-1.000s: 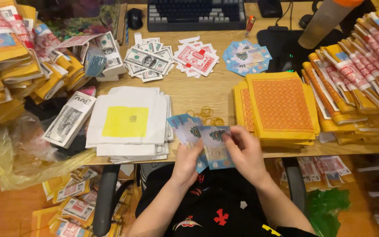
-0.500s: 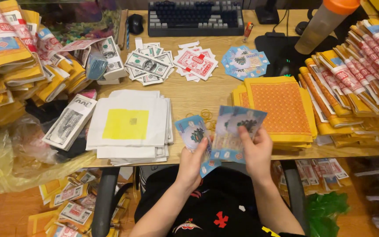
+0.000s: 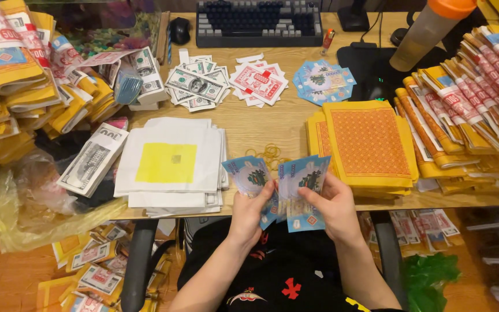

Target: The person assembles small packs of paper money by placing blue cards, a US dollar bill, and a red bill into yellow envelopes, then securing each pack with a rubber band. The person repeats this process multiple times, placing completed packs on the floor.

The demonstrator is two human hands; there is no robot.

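Since a sec ago, both hands dropped lower w/ the blue notes (image 3: 298, 188). Left hand (image 3: 249, 211) and right hand (image 3: 333, 205) pinch them shut, fanned. I'd say I'm mid-count; next, thumb one off toward 9 o'clock.

Blue banknote-style sheets (image 3: 295, 188): thin printed paper, slightly glossy. Desk (image 3: 272, 124): smooth matt wood. Orange-capped bottle (image 3: 425, 32): probably plastic.

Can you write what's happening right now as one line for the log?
left hand: holds blue paper notes | right hand: fans more blue notes | place: over desk edge, near rubber bands
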